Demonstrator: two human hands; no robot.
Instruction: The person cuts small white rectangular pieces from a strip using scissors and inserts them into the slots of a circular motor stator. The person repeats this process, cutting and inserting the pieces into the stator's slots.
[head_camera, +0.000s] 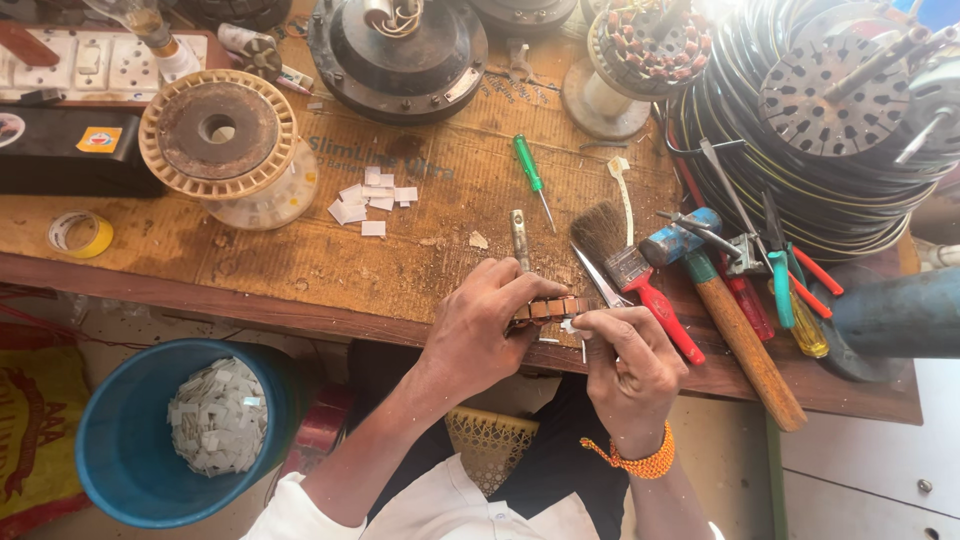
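My left hand (482, 325) grips a small ring-shaped motor stator with copper-coloured slots (548, 308) at the near edge of the workbench (300, 270). My right hand (625, 360), with an orange bead band at the wrist, meets the stator from the right and pinches a thin metal pin or needle (583, 345) against it. Scissors (600, 280) and a paint brush (612, 243) lie just beyond the hands.
A green screwdriver (530, 175), paper slips (372, 200), a wire spool (220, 140), a tape roll (80, 235), a hammer (740, 330), pliers and red-handled tools lie on the bench. Fan motors and coiled cable stand at the back. A blue bucket (130, 460) of paper slips sits below left.
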